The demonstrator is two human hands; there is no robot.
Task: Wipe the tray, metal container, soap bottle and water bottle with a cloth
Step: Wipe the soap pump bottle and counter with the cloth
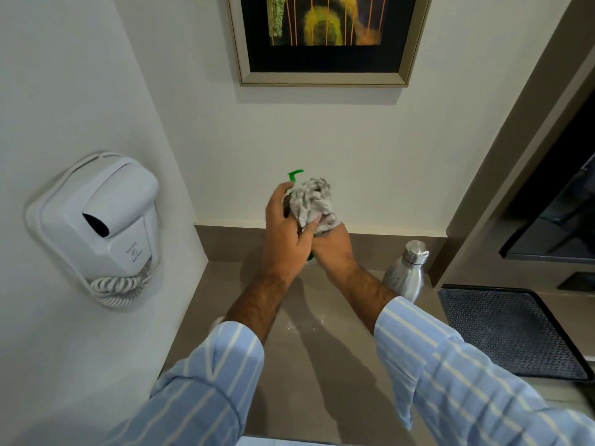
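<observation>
Above the back of the counter, my left hand [285, 230] grips the soap bottle [295, 176]. Only its green pump top and a bit of green at the base show between my hands. My right hand [331, 244] holds a crumpled grey-and-white cloth [312, 199] pressed against the bottle's right side. A steel water bottle [406, 273] stands upright on the counter to the right, apart from both hands. The black tray [512, 333] lies flat at the right edge. No metal container is in view.
A white wall-mounted hair dryer [96, 226] with a coiled cord hangs on the left wall. A framed picture [325, 40] hangs above. The beige counter [309, 365] has a few water drops near its middle. A dark cabinet opening [553, 217] is at the right.
</observation>
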